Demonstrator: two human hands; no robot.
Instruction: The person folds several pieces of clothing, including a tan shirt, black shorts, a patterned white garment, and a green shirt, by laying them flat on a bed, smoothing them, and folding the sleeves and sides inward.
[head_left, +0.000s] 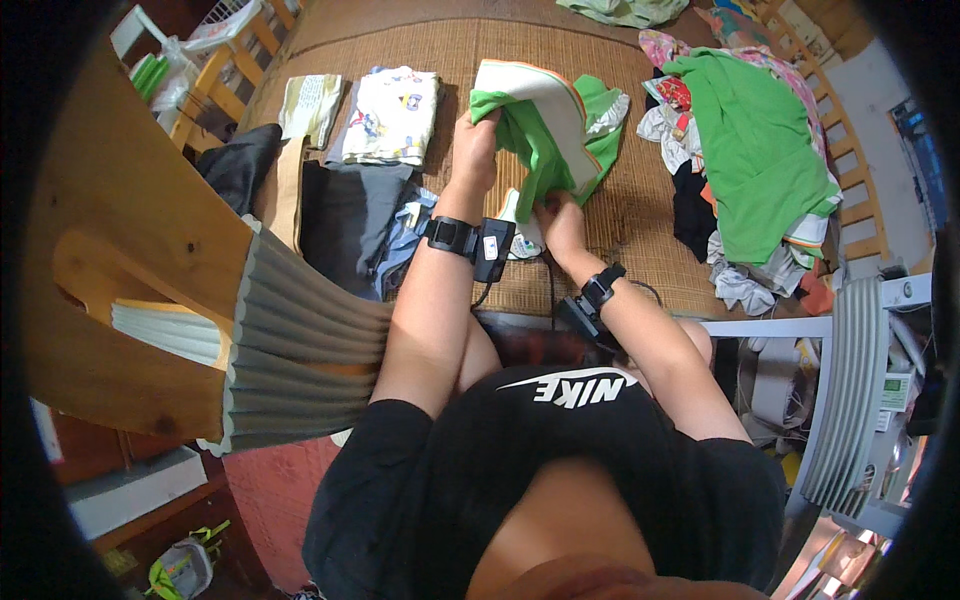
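Note:
A green garment with a white panel and orange trim [540,172] hangs bunched between my hands above the woven mat. My left hand [478,150] is closed on its left edge, near the top. Lower and to the right, my right hand [562,222] pinches its bottom part, with some fingertips hidden by cloth. Under and between my wrists lies a small white printed piece of cloth [524,243]. Both wrists wear black straps with small boxes and cables.
Folded white printed clothes [392,115], dark grey trousers [350,220] and a black garment [240,160] lie on the left. A loose heap with another green garment [750,150] is on the right. Wooden rails [855,160] edge the mat [640,270]; a ridged grey pad [300,330] stands close left.

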